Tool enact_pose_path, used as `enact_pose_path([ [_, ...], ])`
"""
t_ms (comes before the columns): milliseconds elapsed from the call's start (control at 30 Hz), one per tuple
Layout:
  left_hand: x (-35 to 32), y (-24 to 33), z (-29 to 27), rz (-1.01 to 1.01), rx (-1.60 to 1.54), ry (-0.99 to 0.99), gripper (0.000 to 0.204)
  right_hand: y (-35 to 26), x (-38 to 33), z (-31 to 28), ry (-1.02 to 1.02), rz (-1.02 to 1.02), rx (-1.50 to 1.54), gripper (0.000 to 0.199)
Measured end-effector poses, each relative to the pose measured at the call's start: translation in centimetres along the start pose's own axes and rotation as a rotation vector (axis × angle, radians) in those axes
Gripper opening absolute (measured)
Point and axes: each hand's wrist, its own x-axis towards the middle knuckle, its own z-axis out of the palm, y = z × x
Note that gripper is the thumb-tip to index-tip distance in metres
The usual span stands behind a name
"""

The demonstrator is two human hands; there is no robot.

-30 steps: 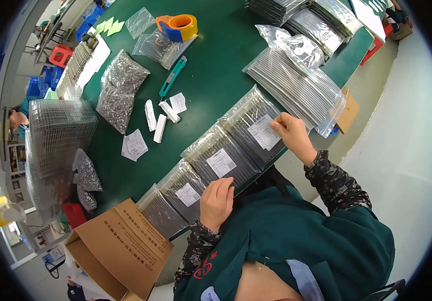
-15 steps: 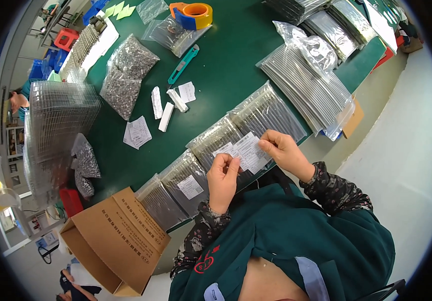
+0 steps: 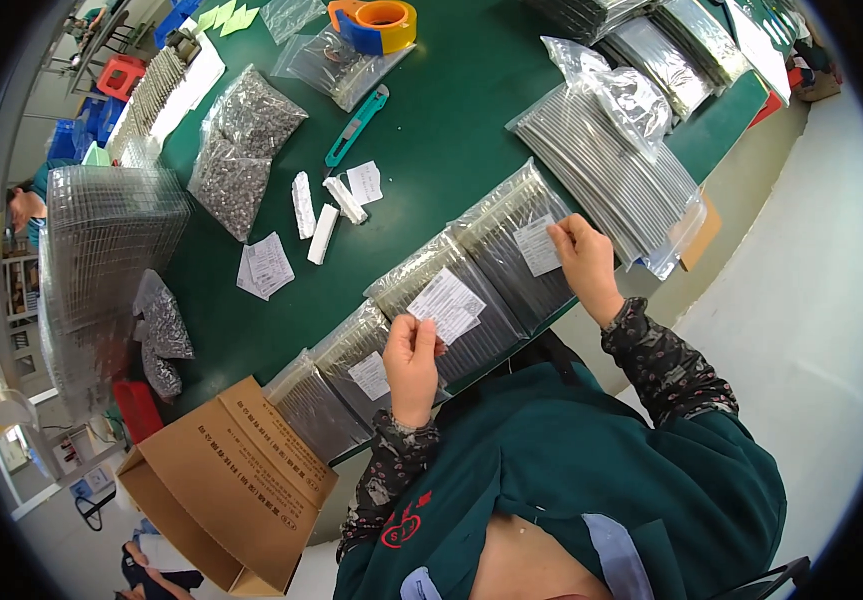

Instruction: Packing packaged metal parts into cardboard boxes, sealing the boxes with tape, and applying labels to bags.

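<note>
Between thumb and fingers, my left hand (image 3: 414, 368) pinches a few printed white paper labels (image 3: 448, 303), fanned over a bagged bundle of dark rods (image 3: 481, 345). Farther right, my right hand (image 3: 585, 262) grips a single white label (image 3: 537, 246) by its edge, above another bagged bundle (image 3: 513, 205). The bundles lie side by side in clear plastic along the near table edge. To the left, one bagged bundle (image 3: 353, 345) carries a white label (image 3: 370, 375) on its face. The leftmost bundle (image 3: 313, 410) shows no label.
An open cardboard box (image 3: 226, 480) stands at the lower left. Across the green table (image 3: 451, 130) are a teal cutter (image 3: 357, 127), a tape dispenser (image 3: 379, 25), bagged small parts (image 3: 244, 150), loose labels (image 3: 265, 266), bagged rods (image 3: 606, 170) and stacked clear trays (image 3: 101, 280).
My hands have moved apart. The right one has drawn one label away to the right and farther up the table; the left keeps the others, shifted slightly left and nearer.
</note>
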Motion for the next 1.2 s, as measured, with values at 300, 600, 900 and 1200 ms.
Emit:
enact_pose_path([
  [300, -1.2, -1.3, -1.5, -0.039, -0.004, 0.038, 0.016, -0.2, -0.7, -0.6, 0.12, -0.242, -0.256, 0.027],
  [600, -1.6, -1.1, -2.0, -0.028, -0.019, 0.036, 0.016, 1.8, -2.2, -1.4, -0.504, -0.702, -0.621, 0.061],
  [900, -2.0, -1.2, -2.8, 0.011, -0.028, 0.007, 0.016, 0.3, -2.4, -2.7, -0.307, -0.718, -0.475, 0.059],
  [1200, -4.2, -0.1, -3.2, -0.011, -0.013, -0.156, 0.014, -7.6, -5.7, 1.6, -0.916, 0.137, 0.616, 0.021],
])
